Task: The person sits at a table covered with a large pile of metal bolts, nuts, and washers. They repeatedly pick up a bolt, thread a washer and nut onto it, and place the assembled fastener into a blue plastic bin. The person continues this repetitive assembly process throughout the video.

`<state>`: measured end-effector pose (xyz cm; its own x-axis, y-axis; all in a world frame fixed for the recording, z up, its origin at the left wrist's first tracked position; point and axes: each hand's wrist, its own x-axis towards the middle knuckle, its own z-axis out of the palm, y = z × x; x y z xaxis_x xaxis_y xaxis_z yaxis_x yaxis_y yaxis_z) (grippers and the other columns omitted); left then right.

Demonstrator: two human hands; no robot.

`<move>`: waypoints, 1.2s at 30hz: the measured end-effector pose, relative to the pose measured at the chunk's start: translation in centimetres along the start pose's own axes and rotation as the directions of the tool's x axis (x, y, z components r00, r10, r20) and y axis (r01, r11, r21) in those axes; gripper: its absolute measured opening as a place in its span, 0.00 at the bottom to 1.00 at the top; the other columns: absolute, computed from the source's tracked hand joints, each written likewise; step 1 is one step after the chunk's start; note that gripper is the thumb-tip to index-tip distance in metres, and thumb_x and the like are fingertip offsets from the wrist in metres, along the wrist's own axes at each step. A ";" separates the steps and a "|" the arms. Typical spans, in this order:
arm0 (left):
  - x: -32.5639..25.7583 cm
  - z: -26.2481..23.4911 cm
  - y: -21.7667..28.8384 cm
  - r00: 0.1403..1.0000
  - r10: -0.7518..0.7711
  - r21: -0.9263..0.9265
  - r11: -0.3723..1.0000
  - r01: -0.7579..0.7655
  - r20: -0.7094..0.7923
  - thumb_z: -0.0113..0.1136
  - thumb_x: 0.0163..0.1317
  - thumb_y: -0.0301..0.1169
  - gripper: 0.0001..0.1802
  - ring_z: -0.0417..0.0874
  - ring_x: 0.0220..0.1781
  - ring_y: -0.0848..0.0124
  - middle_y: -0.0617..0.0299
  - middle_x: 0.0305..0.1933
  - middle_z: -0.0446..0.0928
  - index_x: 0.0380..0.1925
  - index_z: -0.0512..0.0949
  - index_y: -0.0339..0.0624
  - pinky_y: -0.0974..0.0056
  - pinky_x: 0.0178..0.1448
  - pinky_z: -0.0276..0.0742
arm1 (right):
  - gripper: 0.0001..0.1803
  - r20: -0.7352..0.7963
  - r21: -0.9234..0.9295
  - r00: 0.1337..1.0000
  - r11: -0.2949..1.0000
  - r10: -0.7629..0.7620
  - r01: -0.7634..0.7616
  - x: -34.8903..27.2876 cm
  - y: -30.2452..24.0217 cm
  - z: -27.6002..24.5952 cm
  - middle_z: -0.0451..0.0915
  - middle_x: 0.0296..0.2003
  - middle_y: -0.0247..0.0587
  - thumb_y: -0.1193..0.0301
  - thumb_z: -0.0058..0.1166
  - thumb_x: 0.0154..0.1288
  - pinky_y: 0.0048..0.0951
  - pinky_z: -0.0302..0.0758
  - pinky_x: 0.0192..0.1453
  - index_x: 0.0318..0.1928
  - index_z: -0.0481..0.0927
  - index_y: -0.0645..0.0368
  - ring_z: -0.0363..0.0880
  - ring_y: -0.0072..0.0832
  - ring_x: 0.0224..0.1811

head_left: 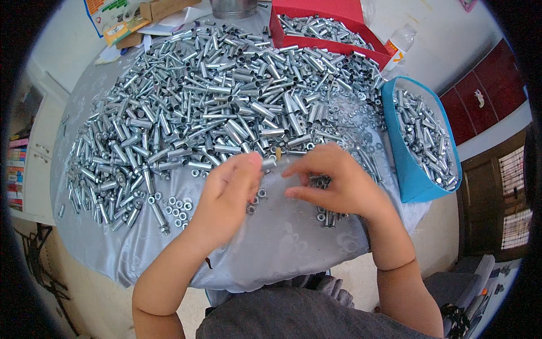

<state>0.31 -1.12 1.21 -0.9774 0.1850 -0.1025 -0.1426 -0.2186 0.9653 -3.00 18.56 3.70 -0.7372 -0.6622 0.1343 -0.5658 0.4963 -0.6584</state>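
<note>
Silvery metal sleeves heap at twelve o'clock, seemingly for easy reach. The left hand curls its fingers, any hold hidden; the right hand gapes halfway, apparently empty. Red box at one, blue bin near three, contain loose pieces.
</note>
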 end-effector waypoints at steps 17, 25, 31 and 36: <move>0.2 0.0 0.1 1.000 -0.010 0.077 0.997 0.012 -0.026 0.41 0.66 0.44 0.21 0.57 0.22 0.83 0.73 0.18 0.59 0.18 0.65 0.43 0.75 0.27 0.55 | 0.06 -0.160 0.377 0.983 0.926 0.092 -0.025 0.0 -0.2 0.7 0.76 0.28 0.33 0.75 0.58 0.52 0.22 0.69 0.35 0.31 0.76 0.59 0.73 0.21 0.31; 0.2 -0.2 -0.3 0.991 -0.045 0.080 0.996 0.035 0.124 0.42 0.65 0.43 0.19 0.59 0.23 0.82 0.72 0.20 0.62 0.23 0.69 0.40 0.75 0.28 0.56 | 0.07 -0.122 0.761 0.936 0.636 0.331 -0.126 0.0 -0.3 0.6 0.76 0.30 0.31 0.77 0.57 0.54 0.16 0.69 0.35 0.34 0.75 0.63 0.73 0.15 0.31; 0.1 -0.2 0.5 0.976 -0.076 0.084 0.995 0.060 0.204 0.43 0.65 0.42 0.18 0.61 0.24 0.82 0.71 0.20 0.62 0.25 0.69 0.39 0.75 0.29 0.58 | 0.07 -0.082 0.837 0.945 0.536 0.317 -0.107 0.0 -0.6 0.5 0.77 0.31 0.31 0.77 0.58 0.54 0.16 0.70 0.37 0.34 0.75 0.62 0.74 0.16 0.32; 0.0 -0.3 0.1 0.981 -0.068 0.012 0.998 0.067 0.181 0.43 0.65 0.41 0.18 0.61 0.25 0.82 0.70 0.21 0.63 0.25 0.69 0.38 0.75 0.30 0.58 | 0.08 -0.191 0.694 0.948 0.718 0.255 -0.053 -0.3 -0.3 0.8 0.77 0.31 0.33 0.76 0.59 0.54 0.18 0.71 0.39 0.35 0.76 0.63 0.75 0.18 0.34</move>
<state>0.24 -1.45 1.25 -0.9210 0.3697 -0.1229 -0.2059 -0.1938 0.9592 -2.29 18.10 3.27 -0.9135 -0.3942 0.1007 -0.1102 0.0015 -0.9939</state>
